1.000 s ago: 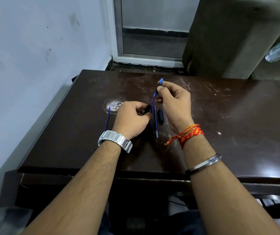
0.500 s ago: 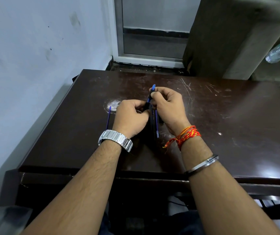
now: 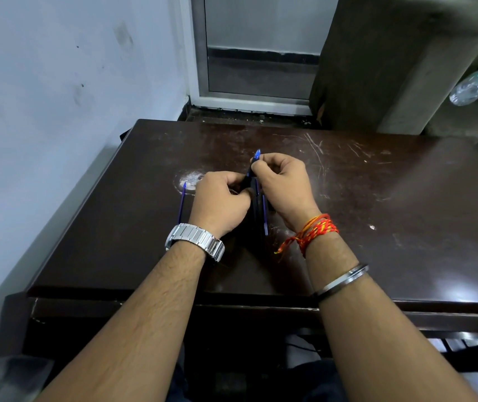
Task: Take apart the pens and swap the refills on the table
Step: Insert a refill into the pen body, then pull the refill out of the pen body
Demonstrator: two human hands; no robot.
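Both hands meet over the middle of the dark wooden table (image 3: 377, 216). My left hand (image 3: 220, 200) grips a black pen barrel (image 3: 245, 182), mostly hidden in the fist. My right hand (image 3: 282, 184) pinches a blue refill (image 3: 256, 156) that enters the barrel's top; only its blue end sticks out above the fingers. A second blue refill (image 3: 264, 216) lies on the table between my wrists, next to dark pen parts (image 3: 256, 210). A third blue refill (image 3: 181, 203) lies left of my left hand.
A white scuffed patch (image 3: 190, 179) marks the table by the left refill. The wall (image 3: 43, 111) runs close along the table's left side. A door frame (image 3: 249, 101) and a dark cabinet (image 3: 377, 68) stand behind. A clear plastic bottle (image 3: 469, 87) lies at the far right.
My right hand has come down and left toward my left hand. The blue refill has slid deeper into the barrel, so less of it shows now.
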